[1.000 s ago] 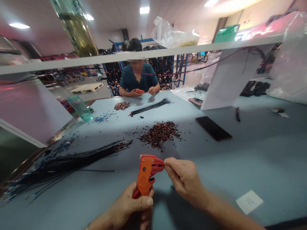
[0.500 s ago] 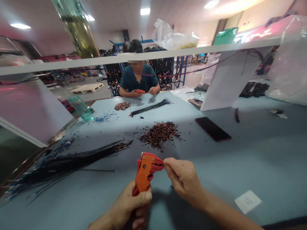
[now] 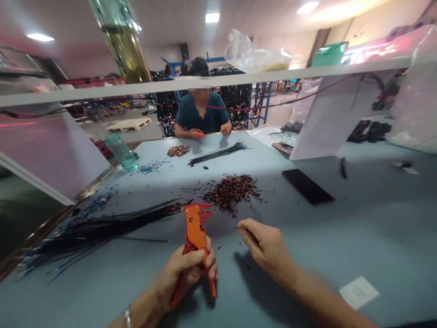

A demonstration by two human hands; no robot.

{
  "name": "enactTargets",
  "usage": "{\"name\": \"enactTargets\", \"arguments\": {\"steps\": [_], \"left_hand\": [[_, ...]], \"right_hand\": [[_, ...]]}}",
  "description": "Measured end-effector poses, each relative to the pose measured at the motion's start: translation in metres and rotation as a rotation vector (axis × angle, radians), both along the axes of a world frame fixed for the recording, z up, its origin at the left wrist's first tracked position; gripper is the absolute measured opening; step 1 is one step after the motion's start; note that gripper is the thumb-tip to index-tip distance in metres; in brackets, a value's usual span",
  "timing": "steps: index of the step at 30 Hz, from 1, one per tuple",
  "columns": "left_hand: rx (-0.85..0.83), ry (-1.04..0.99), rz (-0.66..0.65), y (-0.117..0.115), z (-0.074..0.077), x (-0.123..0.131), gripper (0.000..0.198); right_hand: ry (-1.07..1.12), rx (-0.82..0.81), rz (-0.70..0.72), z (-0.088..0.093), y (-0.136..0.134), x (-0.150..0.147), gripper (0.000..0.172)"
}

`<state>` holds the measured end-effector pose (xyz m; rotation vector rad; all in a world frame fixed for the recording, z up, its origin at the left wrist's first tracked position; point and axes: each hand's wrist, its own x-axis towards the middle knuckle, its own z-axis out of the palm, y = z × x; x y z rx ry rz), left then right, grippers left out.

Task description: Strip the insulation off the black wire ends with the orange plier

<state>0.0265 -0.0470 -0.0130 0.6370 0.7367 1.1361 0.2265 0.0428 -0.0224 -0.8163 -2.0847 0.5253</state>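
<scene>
Pliers (image 3: pixel 195 228) look stiff, best held by their handles (image 3: pixel 212 288), where the left hand (image 3: pixel 189 264) clamps its fingers; right of the pliers, right hand (image 3: pixel 266 242) fingers pinch wire (image 3: pixel 234 227).

Ceiling lamps (image 3: pixel 212 17) glare white above the shelf (image 3: pixel 164 86); pinkish light washes the plastic (image 3: pixel 414 98) at its right end. Below the shelf, the bench (image 3: pixel 382 205) goes from pale to shaded, with soft shadow beneath the right hand (image 3: pixel 264 241). Behind the shelf, detail blurs; wide-angle stretching distorts the edges.
</scene>
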Motion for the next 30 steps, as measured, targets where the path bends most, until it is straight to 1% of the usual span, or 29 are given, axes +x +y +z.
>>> {"name": "enactTargets", "arguments": {"steps": [3,6,8,11,14,18,19,21,23,25,30], "left_hand": [[0.004,0.024,-0.025,-0.001,-0.001,0.003,0.030],[0.021,0.081,-0.020,-0.003,0.001,0.005,0.033],[0.056,0.139,-0.013,-0.004,0.003,0.004,0.034],[0.154,0.272,0.016,-0.005,0.005,0.001,0.033],[0.269,0.462,0.082,-0.006,0.005,-0.005,0.027],[0.449,0.851,0.188,-0.006,0.004,-0.011,0.011],[0.506,0.938,0.218,-0.006,0.002,-0.012,0.010],[0.631,1.079,0.252,-0.004,-0.002,-0.013,0.016],[0.761,1.202,0.239,-0.003,-0.005,-0.013,0.022],[0.849,1.316,0.201,-0.001,-0.007,-0.013,0.026],[0.938,1.475,0.172,-0.001,-0.008,-0.012,0.029]], "right_hand": [[-0.002,-0.028,-0.001,0.001,0.000,0.000,0.019],[-0.009,-0.090,0.017,0.001,0.002,0.001,0.021],[-0.006,-0.151,0.046,0.000,0.003,0.002,0.019],[0.015,-0.240,0.091,0.000,0.004,0.002,0.017],[0.027,-0.316,0.102,0.002,0.004,0.002,0.017],[0.040,-0.367,0.108,0.004,0.003,0.002,0.017],[0.041,-0.364,0.111,0.004,0.003,0.002,0.018],[0.038,-0.360,0.117,0.005,0.002,0.002,0.019],[0.033,-0.381,0.131,0.005,0.001,0.002,0.021],[0.040,-0.417,0.151,0.005,0.001,0.001,0.021],[0.080,-0.517,0.256,0.005,-0.002,0.001,0.020]]}}
